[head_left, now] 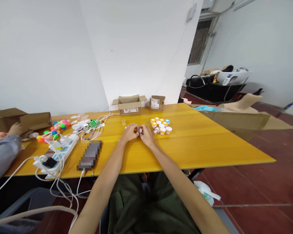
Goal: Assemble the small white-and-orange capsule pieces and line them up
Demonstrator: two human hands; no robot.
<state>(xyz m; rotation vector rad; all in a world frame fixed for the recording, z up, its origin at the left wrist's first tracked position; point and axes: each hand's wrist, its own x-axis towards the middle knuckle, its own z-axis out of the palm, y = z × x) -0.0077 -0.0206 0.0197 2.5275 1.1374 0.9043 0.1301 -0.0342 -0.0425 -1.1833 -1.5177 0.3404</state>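
Note:
Both my hands meet over the middle of the yellow table [197, 143]. My left hand [130, 132] and my right hand [146, 136] have their fingers curled around a small orange and white vial [138, 130] held between them. Just right of my hands stands a cluster of several small orange-capped and white-capped vials [161, 125]. A tiny clear cup [123, 122] sits just beyond my left hand.
An open cardboard box [129, 104] and a smaller box [157, 103] stand at the far edge. To the left lie tangled cables [92, 128], a power strip [61, 151], a blurred phone [90, 155] and coloured balls [54, 131]. Another person's hand [14, 129] and grey sleeve are at far left.

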